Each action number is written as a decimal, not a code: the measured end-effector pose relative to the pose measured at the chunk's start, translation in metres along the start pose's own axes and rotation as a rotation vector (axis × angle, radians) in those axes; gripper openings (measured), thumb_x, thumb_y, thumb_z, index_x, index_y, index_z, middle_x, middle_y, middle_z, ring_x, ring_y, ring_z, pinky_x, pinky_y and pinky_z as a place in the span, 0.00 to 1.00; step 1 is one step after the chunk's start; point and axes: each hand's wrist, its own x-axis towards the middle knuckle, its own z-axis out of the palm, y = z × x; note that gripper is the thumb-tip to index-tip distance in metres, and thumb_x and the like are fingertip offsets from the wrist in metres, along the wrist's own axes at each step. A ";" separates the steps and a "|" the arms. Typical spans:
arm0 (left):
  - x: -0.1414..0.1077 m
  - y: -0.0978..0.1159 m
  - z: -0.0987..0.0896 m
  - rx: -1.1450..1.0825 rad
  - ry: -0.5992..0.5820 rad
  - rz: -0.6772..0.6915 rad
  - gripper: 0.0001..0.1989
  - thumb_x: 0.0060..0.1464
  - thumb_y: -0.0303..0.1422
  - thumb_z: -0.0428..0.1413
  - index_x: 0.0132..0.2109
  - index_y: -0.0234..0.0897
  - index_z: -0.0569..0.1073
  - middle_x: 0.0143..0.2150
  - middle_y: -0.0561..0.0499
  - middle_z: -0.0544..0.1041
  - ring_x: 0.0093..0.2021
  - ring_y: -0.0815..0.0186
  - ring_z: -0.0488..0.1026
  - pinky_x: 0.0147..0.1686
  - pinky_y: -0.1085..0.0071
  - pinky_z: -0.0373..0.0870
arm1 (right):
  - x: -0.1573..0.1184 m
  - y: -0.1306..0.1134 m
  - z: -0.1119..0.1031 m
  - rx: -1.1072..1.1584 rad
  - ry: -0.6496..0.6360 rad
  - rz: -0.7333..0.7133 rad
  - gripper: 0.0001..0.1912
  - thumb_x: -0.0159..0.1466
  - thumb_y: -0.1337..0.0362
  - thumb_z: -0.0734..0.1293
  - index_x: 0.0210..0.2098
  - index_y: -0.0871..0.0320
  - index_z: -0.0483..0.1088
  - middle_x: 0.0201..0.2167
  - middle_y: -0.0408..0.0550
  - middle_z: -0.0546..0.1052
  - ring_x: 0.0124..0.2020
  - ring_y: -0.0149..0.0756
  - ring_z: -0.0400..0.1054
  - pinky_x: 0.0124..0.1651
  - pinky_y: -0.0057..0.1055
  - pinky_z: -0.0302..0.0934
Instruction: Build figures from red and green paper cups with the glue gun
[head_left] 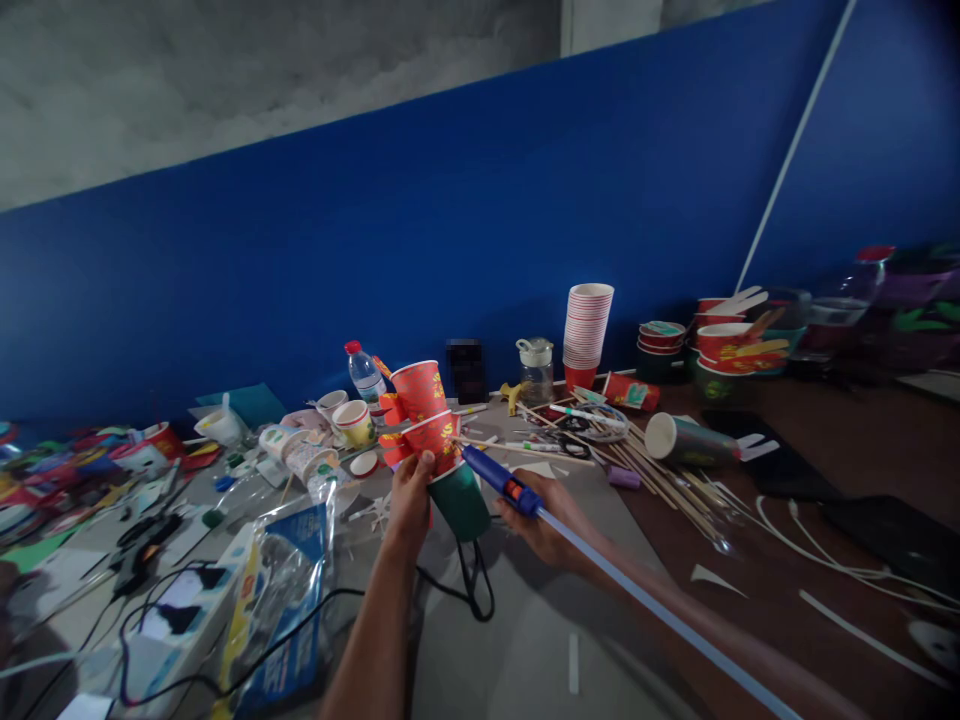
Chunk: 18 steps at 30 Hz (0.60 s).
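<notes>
My left hand (412, 503) is closed around a joined set of paper cups, lifted above the table. Two red patterned cups (420, 390) make up its top and middle, and a dark green cup (459, 502) forms the tilted lower end. Red paper pieces (391, 428) stick out on the left side. In my right hand (546, 522) is a blue hot glue gun (491, 472), its tip close to the red cup near the joint. Whether the tip touches the cup I cannot tell. A long translucent glue stick (637, 585) runs out of the gun's back end.
A tall stack of paper cups (589, 325) stands by a glass jar (535, 372) at the back. Wooden sticks (667, 478) and a silver cup (686, 440) lie right. Left are a plastic package (289, 590), a power strip (199, 625) and black cable. A blue partition (450, 220) borders the table.
</notes>
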 end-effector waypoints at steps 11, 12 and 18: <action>0.003 -0.005 -0.003 -0.009 -0.027 0.015 0.20 0.43 0.45 0.64 0.36 0.32 0.78 0.35 0.45 0.81 0.34 0.61 0.77 0.38 0.67 0.71 | 0.000 0.003 0.003 0.048 0.034 -0.016 0.09 0.60 0.59 0.61 0.27 0.55 0.59 0.23 0.44 0.68 0.24 0.33 0.62 0.27 0.28 0.54; 0.003 -0.005 -0.004 -0.012 -0.028 0.022 0.19 0.44 0.45 0.64 0.36 0.32 0.79 0.35 0.45 0.81 0.34 0.61 0.77 0.39 0.67 0.71 | -0.001 0.002 0.003 0.064 0.040 -0.031 0.08 0.60 0.59 0.61 0.28 0.56 0.60 0.24 0.45 0.69 0.25 0.33 0.62 0.28 0.28 0.55; 0.003 -0.004 -0.003 -0.052 -0.016 0.026 0.19 0.43 0.42 0.65 0.40 0.34 0.78 0.38 0.45 0.81 0.38 0.59 0.77 0.42 0.65 0.70 | -0.003 -0.001 0.003 0.118 0.053 -0.055 0.07 0.60 0.60 0.63 0.31 0.58 0.65 0.26 0.46 0.72 0.26 0.35 0.66 0.29 0.29 0.58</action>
